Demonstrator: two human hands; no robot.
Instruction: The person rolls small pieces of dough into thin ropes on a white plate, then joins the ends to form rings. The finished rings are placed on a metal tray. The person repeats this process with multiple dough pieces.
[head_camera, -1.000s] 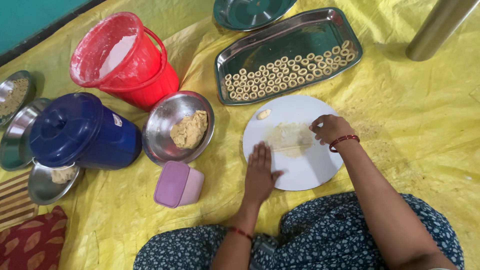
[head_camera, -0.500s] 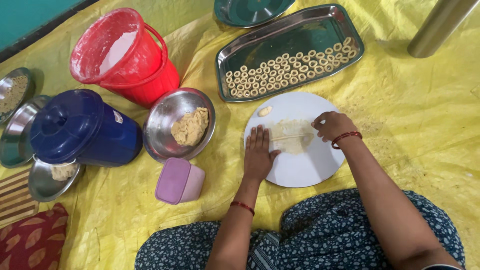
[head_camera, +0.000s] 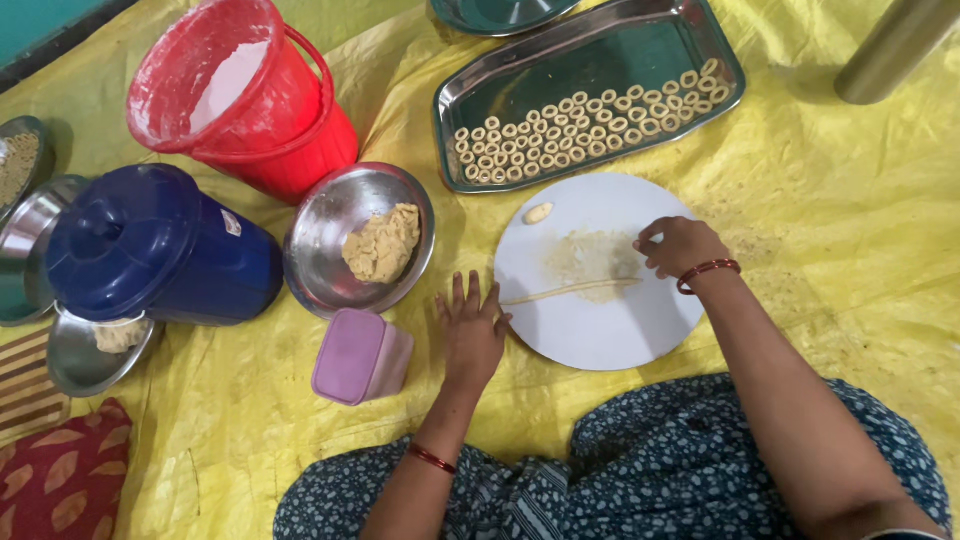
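Dough rope (head_camera: 570, 291), thin and pale, lies on the round white board (head_camera: 600, 330) between flat open left hand (head_camera: 470, 325) and right hand (head_camera: 680, 245), whose curled grip pinches its end.

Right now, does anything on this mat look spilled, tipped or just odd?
The blue lidded bucket leans, its base resting on a small steel bowl. The red bucket is dusted white with flour inside. Nothing looks spilled.

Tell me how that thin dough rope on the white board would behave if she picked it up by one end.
The dough rope is long and very thin, so it would likely droop limply and might stretch or snap. It looks soft like the lump in the steel bowl, so pinching could flatten it. The floured white board suggests it won't stick much.
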